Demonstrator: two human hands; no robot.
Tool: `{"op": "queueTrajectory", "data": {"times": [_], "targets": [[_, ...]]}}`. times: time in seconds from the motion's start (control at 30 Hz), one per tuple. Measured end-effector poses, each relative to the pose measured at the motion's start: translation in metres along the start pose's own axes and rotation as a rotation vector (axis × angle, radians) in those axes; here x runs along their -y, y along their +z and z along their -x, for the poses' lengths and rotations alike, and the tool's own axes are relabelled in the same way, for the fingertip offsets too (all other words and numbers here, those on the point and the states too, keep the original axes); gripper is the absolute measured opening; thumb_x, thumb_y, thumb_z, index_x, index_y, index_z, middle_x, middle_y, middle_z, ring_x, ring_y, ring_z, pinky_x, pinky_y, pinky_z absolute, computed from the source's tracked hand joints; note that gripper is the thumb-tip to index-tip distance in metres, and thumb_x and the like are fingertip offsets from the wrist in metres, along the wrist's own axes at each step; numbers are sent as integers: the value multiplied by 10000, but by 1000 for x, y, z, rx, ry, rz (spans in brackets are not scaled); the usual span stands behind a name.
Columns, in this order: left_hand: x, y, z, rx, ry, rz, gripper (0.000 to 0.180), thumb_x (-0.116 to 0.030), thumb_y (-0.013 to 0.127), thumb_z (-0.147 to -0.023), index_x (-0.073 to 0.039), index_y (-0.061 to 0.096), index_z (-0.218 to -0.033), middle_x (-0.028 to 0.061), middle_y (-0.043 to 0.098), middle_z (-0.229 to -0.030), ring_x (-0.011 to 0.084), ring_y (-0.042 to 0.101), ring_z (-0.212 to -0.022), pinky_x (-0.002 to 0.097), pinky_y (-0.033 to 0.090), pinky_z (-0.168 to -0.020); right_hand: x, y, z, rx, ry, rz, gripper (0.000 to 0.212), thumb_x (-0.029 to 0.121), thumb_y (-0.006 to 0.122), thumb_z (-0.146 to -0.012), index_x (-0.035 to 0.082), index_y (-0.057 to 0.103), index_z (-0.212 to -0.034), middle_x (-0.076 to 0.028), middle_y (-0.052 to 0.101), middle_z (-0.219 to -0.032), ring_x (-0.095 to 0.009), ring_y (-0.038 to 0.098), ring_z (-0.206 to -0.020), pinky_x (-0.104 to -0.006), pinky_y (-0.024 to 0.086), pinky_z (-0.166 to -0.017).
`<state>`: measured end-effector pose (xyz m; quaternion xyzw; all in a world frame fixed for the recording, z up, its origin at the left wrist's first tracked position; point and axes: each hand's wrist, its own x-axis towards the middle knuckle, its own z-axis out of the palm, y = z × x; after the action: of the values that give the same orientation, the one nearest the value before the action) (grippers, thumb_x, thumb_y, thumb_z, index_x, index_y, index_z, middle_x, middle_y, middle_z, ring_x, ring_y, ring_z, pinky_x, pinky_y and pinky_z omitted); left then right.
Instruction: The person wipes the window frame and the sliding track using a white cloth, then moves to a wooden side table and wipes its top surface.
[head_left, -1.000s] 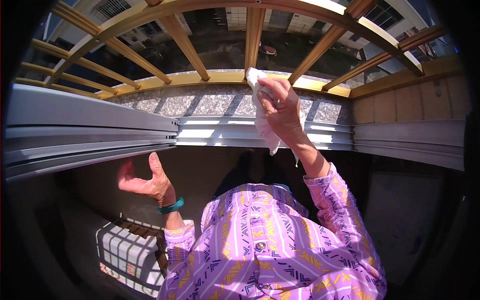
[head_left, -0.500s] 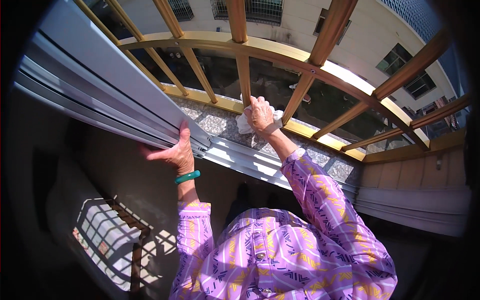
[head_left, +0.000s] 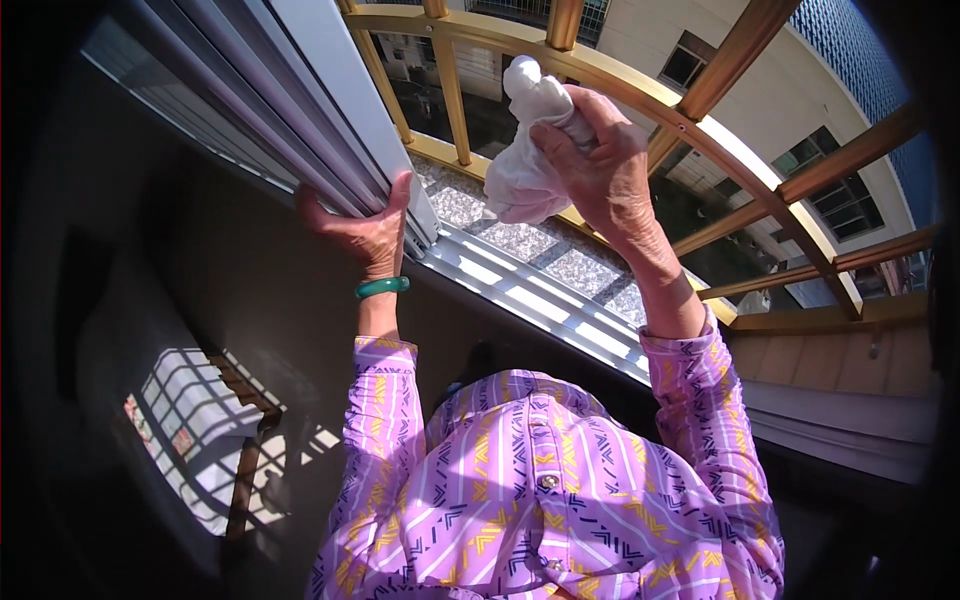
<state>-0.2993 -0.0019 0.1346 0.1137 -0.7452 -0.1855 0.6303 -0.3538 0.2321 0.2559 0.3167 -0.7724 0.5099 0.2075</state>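
Note:
My right hand (head_left: 608,175) is closed around a bunched white cloth (head_left: 532,165), raised above the sill and close to the golden window bars (head_left: 690,105). The cloth hangs down to the left of the fingers, with a knob of it sticking up at the top. With thumb and fingers spread around its edge, my left hand (head_left: 362,232) grips the sliding window frame (head_left: 335,95). A green bangle (head_left: 382,287) circles that wrist. Below the cloth lies the speckled stone sill (head_left: 592,268), with the white window track (head_left: 545,300) along its near side.
Beyond the bars, a pale building wall (head_left: 745,75) with windows rises across a gap. A cloth-covered piece of furniture (head_left: 195,410) stands at the lower left, striped by shadows. Pale folded fabric (head_left: 840,425) hangs at the right.
My right hand has lifted the cloth from the foot of the bars, up and toward me. My left hand still grips the window frame; the view has turned slightly.

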Motion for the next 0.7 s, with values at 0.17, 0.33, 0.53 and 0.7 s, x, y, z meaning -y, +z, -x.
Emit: {"op": "queueTrajectory", "data": {"times": [0.17, 0.33, 0.53, 0.7], "targets": [[9, 11, 0, 53, -149, 127, 1101, -398, 867, -518, -46, 225, -1340, 160, 400, -1174, 305, 448, -1061, 444, 429, -874, -55, 51, 47, 159, 284, -139, 400, 126, 714, -709, -1, 588, -1066, -187, 629, -938, -287, 651, -803, -351, 532, -696], [9, 7, 2, 16, -130, -43, 1105, -384, 871, -513, 36, 180, -1267, 204, 413, -1122, 312, 496, -960, 421, 479, -809, -68, 98, 74, 497, 385, 102, 407, 248, 661, -745, 39, 588, -1086, -194, 604, -973, -349, 594, -913, -425, 463, -815], [15, 11, 3, 2, -92, 109, 1113, -341, 879, -534, 29, 153, -1292, 222, 379, -1179, 325, 467, -1033, 432, 467, -861, -88, 158, 104, 739, 177, 247, 301, 238, 632, -780, 89, 623, -1042, -169, 574, -966, -357, 564, -927, -442, 481, -764], [13, 16, 3, -3, -60, 199, 1117, -301, 877, -547, 37, 129, -1304, 222, 333, -1214, 327, 434, -1086, 437, 448, -901, -86, 182, 111, 839, 14, 613, 217, 233, 579, -757, 122, 664, -924, -141, 551, -1037, -294, 554, -916, -424, 466, -677]]}}
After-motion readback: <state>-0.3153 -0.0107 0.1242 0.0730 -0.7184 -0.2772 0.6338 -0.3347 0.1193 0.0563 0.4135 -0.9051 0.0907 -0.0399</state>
